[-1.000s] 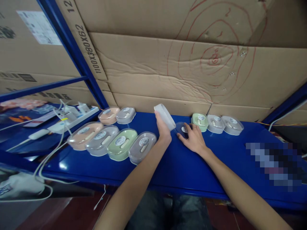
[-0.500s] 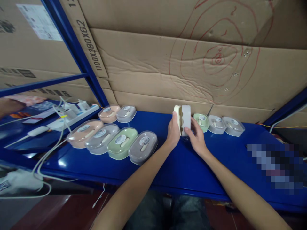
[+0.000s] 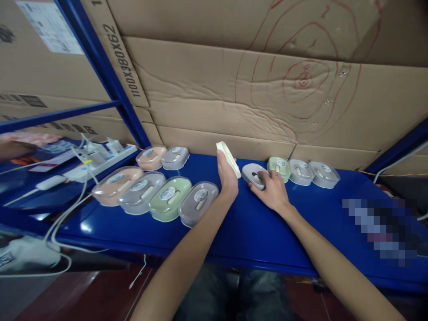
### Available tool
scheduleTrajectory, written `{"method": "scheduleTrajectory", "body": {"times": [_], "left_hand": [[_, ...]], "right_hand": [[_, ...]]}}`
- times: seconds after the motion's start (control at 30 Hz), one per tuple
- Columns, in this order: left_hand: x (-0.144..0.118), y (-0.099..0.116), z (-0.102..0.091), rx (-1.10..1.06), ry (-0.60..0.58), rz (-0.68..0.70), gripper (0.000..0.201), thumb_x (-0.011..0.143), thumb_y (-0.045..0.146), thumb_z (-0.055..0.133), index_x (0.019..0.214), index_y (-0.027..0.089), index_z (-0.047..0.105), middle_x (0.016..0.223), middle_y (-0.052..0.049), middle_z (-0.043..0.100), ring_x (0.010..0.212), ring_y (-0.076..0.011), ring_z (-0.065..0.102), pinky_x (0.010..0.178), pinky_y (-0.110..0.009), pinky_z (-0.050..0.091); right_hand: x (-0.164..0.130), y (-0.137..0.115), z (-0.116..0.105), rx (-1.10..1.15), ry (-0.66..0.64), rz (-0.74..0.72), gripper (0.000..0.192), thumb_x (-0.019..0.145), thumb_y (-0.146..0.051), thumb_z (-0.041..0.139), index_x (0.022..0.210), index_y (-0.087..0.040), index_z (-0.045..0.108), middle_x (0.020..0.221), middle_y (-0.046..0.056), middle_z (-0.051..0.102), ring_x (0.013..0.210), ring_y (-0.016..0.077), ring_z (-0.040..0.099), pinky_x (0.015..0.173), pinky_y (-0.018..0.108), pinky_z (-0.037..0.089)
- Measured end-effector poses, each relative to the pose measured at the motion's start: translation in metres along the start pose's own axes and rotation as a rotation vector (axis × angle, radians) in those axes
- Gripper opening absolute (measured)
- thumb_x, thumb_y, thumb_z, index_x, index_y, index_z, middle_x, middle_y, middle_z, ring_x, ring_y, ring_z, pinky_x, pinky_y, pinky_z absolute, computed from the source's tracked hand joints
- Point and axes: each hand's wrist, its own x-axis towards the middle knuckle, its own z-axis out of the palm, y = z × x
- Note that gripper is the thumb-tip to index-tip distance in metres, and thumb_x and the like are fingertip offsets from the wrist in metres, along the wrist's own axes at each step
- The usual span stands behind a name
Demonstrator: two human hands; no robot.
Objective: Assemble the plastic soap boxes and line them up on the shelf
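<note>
bare blue shelf (image 3: 247, 232) lies open in front; soap boxes (image 3: 157, 198) crowd left, three boxes (image 3: 302, 171) right.

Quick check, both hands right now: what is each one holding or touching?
Left hand: closed around a cream oval piece, lifted off the blue shelf.
Right hand: fingers resting on a grey oval box on the shelf; firm grip cannot be told.

Lighting is dim and cool, with soft shadows. A white glare patch sits on the blue shelf (image 3: 87, 228) at lower left. Straight edges bow towards the frame borders. A pixelated block covers the right middle.
</note>
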Motion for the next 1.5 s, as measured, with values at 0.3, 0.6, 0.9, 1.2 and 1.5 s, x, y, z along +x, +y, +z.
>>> {"method": "scheduleTrajectory", "body": {"times": [0.3,0.6,0.9,1.2,1.5], "left_hand": [[-0.006,0.010,0.004,-0.136,-0.062,-0.108,0.067,0.113,0.071,0.028,0.146,0.025,0.064,0.120,-0.009,0.077,0.106,-0.0287,0.079,0.091,-0.039,0.064],[-0.018,0.010,0.007,-0.398,-0.271,-0.279,0.057,0.114,0.054,0.034,0.125,0.016,0.075,0.100,-0.011,0.080,0.111,-0.0324,0.079,0.101,-0.045,0.062],[-0.014,0.008,0.007,-0.425,-0.168,-0.285,0.053,0.114,0.052,0.036,0.127,0.018,0.076,0.097,-0.011,0.079,0.110,-0.0331,0.078,0.100,-0.046,0.061],[-0.010,0.011,0.007,-0.432,-0.031,-0.235,0.056,0.112,0.057,0.036,0.128,0.020,0.075,0.104,-0.010,0.076,0.107,-0.0302,0.076,0.101,-0.043,0.059],[-0.010,0.015,0.001,-0.478,-0.117,-0.208,0.052,0.109,0.060,0.043,0.116,0.021,0.076,0.092,-0.009,0.075,0.102,-0.0295,0.078,0.095,-0.044,0.064]], "right_hand": [[0.001,-0.004,-0.009,0.237,0.279,-0.029,0.072,0.104,-0.063,0.055,0.160,-0.019,0.048,0.158,0.024,0.050,0.152,0.0432,0.046,0.125,0.070,0.039],[-0.003,-0.015,-0.011,0.289,0.255,-0.313,0.073,0.100,-0.058,0.069,0.160,-0.025,0.046,0.153,0.018,0.063,0.144,0.0394,0.057,0.122,0.067,0.045],[0.001,-0.006,-0.012,0.247,0.260,-0.251,0.066,0.108,-0.063,0.054,0.157,-0.020,0.052,0.152,0.020,0.064,0.144,0.0376,0.057,0.123,0.064,0.046],[-0.002,-0.003,-0.008,-0.129,-0.029,-0.218,0.063,0.110,-0.061,0.052,0.150,-0.015,0.066,0.162,0.025,0.055,0.156,0.0475,0.045,0.128,0.066,0.038],[0.001,0.001,-0.004,-0.018,-0.052,-0.200,0.052,0.113,-0.053,0.046,0.146,-0.021,0.072,0.154,0.021,0.063,0.156,0.0421,0.048,0.125,0.064,0.045]]}}
